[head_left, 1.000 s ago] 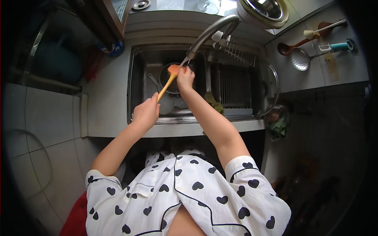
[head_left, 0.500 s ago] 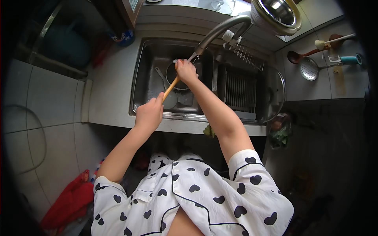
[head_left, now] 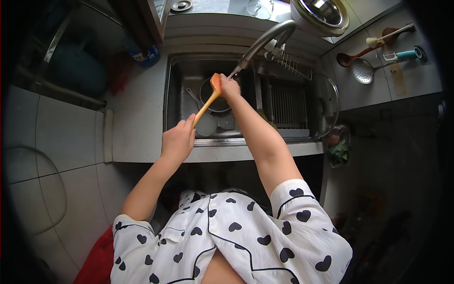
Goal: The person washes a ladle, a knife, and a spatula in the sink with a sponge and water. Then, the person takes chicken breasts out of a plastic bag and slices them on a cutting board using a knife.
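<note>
My left hand is wrapped round the lower end of a yellow-handled utensil with an orange head, held slanting over the left sink basin. At the orange head, my right hand has its fingers bent against the right side; what lies under the fingers is hidden. Water runs from the faucet just beside that hand. Below the utensil in the basin are a round pot or strainer, a pale-handled tool and a pale round dish.
A dish rack stands in the right basin, with a clear round lid leaning at its right. Stacked bowls are at the back right. A slotted ladle hangs on the wall. A bagged vegetable hangs beside the counter.
The camera view has shifted. Half a second ago my right hand covered the utensil's head; now the orange head shows, with that hand at its right side. My left hand keeps its hold.
</note>
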`<action>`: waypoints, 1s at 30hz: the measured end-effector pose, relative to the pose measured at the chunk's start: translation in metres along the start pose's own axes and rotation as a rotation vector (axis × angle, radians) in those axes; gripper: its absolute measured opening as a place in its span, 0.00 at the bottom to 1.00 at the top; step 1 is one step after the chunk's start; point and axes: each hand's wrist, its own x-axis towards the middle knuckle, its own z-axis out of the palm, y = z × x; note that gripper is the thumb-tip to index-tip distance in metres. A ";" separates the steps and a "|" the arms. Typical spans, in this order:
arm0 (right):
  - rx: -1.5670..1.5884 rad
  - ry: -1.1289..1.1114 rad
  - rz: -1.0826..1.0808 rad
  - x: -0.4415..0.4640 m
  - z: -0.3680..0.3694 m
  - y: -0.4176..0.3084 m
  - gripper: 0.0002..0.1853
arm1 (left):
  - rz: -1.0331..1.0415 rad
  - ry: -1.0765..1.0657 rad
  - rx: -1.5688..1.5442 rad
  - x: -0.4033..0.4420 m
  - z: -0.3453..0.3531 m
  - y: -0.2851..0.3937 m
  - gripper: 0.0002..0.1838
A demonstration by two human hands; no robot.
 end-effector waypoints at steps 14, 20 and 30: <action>1.022 -0.170 0.251 -0.039 -0.010 -0.028 0.29 | -0.345 -0.370 -1.113 0.076 0.065 0.009 0.14; 1.273 -0.071 0.299 -0.027 0.011 -0.015 0.47 | -0.687 -0.542 -1.729 0.064 0.035 0.033 0.12; 1.762 -0.203 0.411 -0.005 0.004 0.006 0.16 | -0.686 -0.620 -2.515 0.064 0.053 0.038 0.15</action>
